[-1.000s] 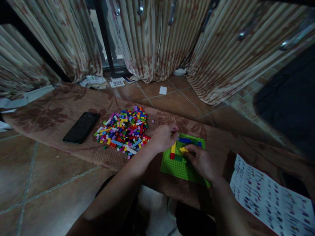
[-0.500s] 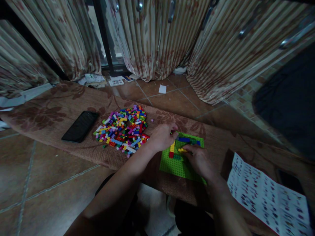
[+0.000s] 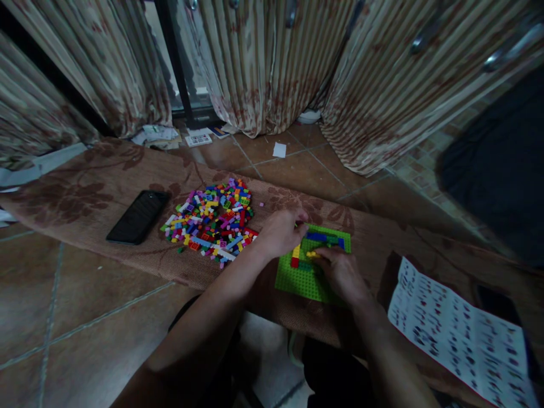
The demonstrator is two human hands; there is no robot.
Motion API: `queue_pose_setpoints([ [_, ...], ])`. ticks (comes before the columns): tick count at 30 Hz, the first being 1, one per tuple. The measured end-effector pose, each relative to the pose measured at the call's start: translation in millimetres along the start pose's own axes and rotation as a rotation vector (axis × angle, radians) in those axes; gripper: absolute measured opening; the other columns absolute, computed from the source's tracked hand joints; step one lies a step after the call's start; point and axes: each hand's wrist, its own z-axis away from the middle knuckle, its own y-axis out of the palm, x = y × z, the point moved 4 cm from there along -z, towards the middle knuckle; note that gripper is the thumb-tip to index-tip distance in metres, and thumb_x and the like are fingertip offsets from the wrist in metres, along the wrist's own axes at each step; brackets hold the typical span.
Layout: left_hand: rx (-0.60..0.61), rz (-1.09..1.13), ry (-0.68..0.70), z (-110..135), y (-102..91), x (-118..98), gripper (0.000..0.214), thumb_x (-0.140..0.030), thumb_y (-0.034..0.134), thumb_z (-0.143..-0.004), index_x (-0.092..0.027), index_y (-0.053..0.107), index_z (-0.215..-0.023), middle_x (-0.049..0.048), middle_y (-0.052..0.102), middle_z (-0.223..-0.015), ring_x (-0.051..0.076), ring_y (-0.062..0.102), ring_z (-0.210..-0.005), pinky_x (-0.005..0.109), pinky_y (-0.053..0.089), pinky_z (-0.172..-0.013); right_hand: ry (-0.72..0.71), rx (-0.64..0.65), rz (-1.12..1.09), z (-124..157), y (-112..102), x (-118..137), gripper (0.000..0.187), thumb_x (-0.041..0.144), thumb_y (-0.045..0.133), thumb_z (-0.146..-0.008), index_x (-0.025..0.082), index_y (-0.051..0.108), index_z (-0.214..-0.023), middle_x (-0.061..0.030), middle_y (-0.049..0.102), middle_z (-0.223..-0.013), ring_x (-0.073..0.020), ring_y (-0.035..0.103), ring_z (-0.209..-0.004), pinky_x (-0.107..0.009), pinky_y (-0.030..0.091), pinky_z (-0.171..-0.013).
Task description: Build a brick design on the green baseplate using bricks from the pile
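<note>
A green baseplate (image 3: pixel 302 279) lies on a brown patterned cloth, with blue bricks (image 3: pixel 318 237) along its far edge and a yellow and red column (image 3: pixel 295 256) on its left part. My left hand (image 3: pixel 281 231) rests curled on the plate's far left corner, fingers closed at the edge. My right hand (image 3: pixel 340 271) lies over the plate's middle, its fingertips pinched on a small yellow brick (image 3: pixel 312 255) pressed against the plate. A heap of mixed small bricks (image 3: pixel 212 220) lies to the left of my left hand.
A black phone (image 3: pixel 138 217) lies left of the brick heap on the cloth (image 3: pixel 85 187). A printed instruction sheet (image 3: pixel 459 334) lies at the right. Curtains hang behind, with scraps of paper (image 3: pixel 279 149) on the tiled floor. A dark shape (image 3: pixel 501 164) fills the right side.
The view has shifted slightly. My right hand has slid the yellow brick a little toward the plate's far side. My left hand stays at the plate's corner.
</note>
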Motion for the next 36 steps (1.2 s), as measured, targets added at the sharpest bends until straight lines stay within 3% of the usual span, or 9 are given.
queue_pose_setpoints([
  [16, -0.026, -0.028, 0.038, 2, -2.6, 0, 0.023, -0.022, 0.054, -0.086, -0.017, 0.066, -0.105, 0.0051, 0.073, -0.102, 0.018, 0.068, -0.093, 0.029, 0.053, -0.086, -0.012, -0.018, 0.036, 4, -4, 2, 0.022, 0.022, 0.055, -0.086, 0.024, 0.072, -0.1, -0.0062, 0.07, -0.09, -0.0226, 0.062, -0.087, -0.035, 0.047, -0.083],
  [25, -0.03, -0.045, 0.013, 3, -6.2, -1, 0.021, -0.021, 0.055, -0.086, -0.017, 0.066, -0.103, 0.0049, 0.074, -0.1, 0.017, 0.068, -0.091, 0.028, 0.053, -0.086, 0.003, -0.063, -0.1, 7, -9, 0, 0.022, 0.026, 0.061, -0.082, 0.025, 0.072, -0.101, -0.006, 0.072, -0.1, -0.0242, 0.064, -0.098, -0.042, 0.048, -0.092],
  [29, -0.014, -0.04, 0.006, 3, -6.0, -1, 0.022, -0.021, 0.054, -0.086, -0.017, 0.067, -0.103, 0.0058, 0.074, -0.101, 0.018, 0.068, -0.093, 0.029, 0.053, -0.086, 0.06, -0.092, -0.206, 8, -21, -5, 0.024, 0.033, 0.061, -0.083, 0.025, 0.071, -0.103, -0.0043, 0.073, -0.104, -0.0232, 0.066, -0.096, -0.041, 0.05, -0.09],
  [36, 0.036, -0.105, 0.03, 5, 3.1, -3, 0.025, -0.018, 0.05, -0.087, -0.019, 0.067, -0.105, 0.0048, 0.074, -0.101, 0.018, 0.069, -0.093, 0.029, 0.053, -0.086, 0.167, -0.287, -0.374, 12, -42, -24, 0.026, 0.038, 0.059, -0.085, 0.022, 0.074, -0.097, -0.0062, 0.075, -0.102, -0.0229, 0.069, -0.092, -0.038, 0.052, -0.085],
])
